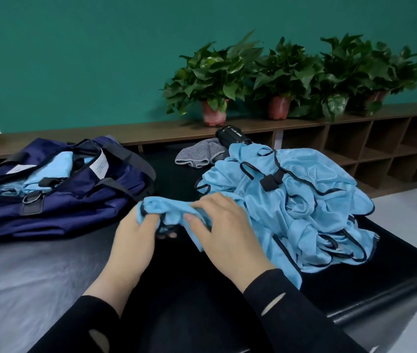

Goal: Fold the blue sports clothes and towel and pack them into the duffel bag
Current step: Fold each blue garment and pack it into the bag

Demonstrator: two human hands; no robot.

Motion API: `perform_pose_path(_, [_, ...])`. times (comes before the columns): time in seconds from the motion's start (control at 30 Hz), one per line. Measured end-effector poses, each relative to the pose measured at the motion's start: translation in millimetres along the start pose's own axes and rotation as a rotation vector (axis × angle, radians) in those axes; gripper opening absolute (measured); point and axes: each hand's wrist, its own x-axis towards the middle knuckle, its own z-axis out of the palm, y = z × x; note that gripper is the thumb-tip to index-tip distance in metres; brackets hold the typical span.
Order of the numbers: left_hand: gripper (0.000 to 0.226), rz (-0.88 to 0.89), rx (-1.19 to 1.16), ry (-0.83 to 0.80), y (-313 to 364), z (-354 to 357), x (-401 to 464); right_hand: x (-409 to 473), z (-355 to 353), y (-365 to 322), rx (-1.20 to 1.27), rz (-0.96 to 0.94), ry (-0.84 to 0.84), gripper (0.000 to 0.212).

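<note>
A heap of light blue sports clothes (296,202) with black trim lies on the right of the black bench (370,286). One blue garment (171,210) stretches from the heap toward the middle. My left hand (136,240) grips its bunched left end, fingers curled round the cloth. My right hand (222,230) holds the same garment beside the heap, thumb and fingers pinching the fabric. The navy duffel bag (57,189) sits open at the left with folded light blue cloth (47,171) inside it.
A grey striped cloth (199,154) and a black cylindrical bottle (230,136) lie at the back of the bench. Behind runs a low wooden cubby shelf (355,141) with three potted plants (215,80) on top. Pale floor (406,225) shows at the right.
</note>
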Motion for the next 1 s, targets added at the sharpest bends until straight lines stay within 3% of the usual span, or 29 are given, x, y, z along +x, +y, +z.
perform_pose_path(0.07, [0.024,-0.076,-0.275,0.132,1.9,-4.1,6.5,0.6,-7.3,2.4,-0.081,0.046,-0.053,0.047])
perform_pose_path(0.17, [0.017,-0.147,-0.595,0.454,-5.4,-18.3,18.0,-1.0,-9.6,12.3,-0.092,0.106,-0.084,0.055])
perform_pose_path(0.23, [0.022,-0.150,-0.456,0.632,-17.2,-29.9,23.5,-2.7,-8.7,17.9,-0.066,0.124,-0.096,0.055])
perform_pose_path(0.3, [0.044,-0.066,-0.075,0.637,-18.9,-34.8,21.9,-3.9,-8.4,21.5,-0.076,0.123,-0.163,0.060])
perform_pose_path(0.37, [0.048,0.154,0.198,0.363,-17.1,-27.9,15.8,-2.8,-8.6,21.4,-0.146,0.123,-0.266,0.062])
perform_pose_path(0.4, [0.048,0.244,0.301,0.137,-17.7,-21.3,11.9,-1.6,-7.7,21.1,-0.185,0.123,-0.285,0.058])
perform_pose_path(0.47, [0.067,0.278,0.652,-0.312,-19.1,-7.5,1.6,1.6,-5.3,20.5,-0.196,0.110,-0.214,0.036])
perform_pose_path(0.53, [0.074,0.284,0.883,-0.476,-26.1,0.3,1.3,2.8,-4.6,19.6,-0.094,0.090,-0.119,0.022])
perform_pose_path(0.57, [0.056,0.287,0.882,-0.469,-25.0,1.1,1.8,2.0,-5.0,17.7,-0.005,0.095,-0.121,0.020])
perform_pose_path(0.63, [0.024,0.310,0.767,-0.368,-25.6,-1.9,4.0,-0.8,-5.9,14.5,0.165,0.121,-0.168,0.024])
perform_pose_path(0.73, [0.018,0.077,0.372,-0.096,-23.2,-10.6,7.9,0.1,-8.1,14.7,0.255,0.157,-0.105,0.033])
perform_pose_path(0.83, [0.023,-0.120,-0.258,0.301,-4.3,-32.7,6.7,2.8,-11.2,23.6,0.272,0.179,-0.019,0.027])
perform_pose_path(0.9, [0.017,-0.225,-0.585,0.445,6.1,-53.1,5.6,2.5,-10.2,30.4,0.254,0.202,-0.065,0.025])
perform_pose_path(0.97, [0.002,-0.287,-0.556,0.506,10.6,-77.0,4.1,2.1,-4.2,34.2,0.191,0.199,-0.102,0.025])
perform_pose_path(1.0, [0.010,-0.306,-0.416,0.511,9.8,-88.4,2.5,2.0,-1.1,32.4,0.163,0.191,-0.113,0.026])
